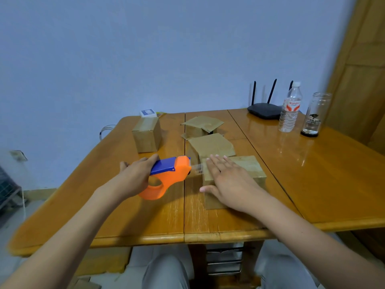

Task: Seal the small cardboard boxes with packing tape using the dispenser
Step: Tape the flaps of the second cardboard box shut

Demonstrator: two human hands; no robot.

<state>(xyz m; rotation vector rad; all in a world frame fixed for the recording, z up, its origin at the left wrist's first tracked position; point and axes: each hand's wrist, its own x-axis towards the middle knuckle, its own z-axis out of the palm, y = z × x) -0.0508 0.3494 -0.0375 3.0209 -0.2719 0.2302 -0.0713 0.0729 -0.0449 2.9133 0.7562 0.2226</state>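
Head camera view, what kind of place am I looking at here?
Probably a room in a home, not a packing shop: a wooden dining-style table against a plain wall, with a Wi-Fi router, a water bottle and a glass jar.

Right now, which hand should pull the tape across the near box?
Left. The left hand already grips the orange tape dispenser, its tape end at the left edge of the nearest cardboard box. The right hand lies flat on the box top, holding it down.
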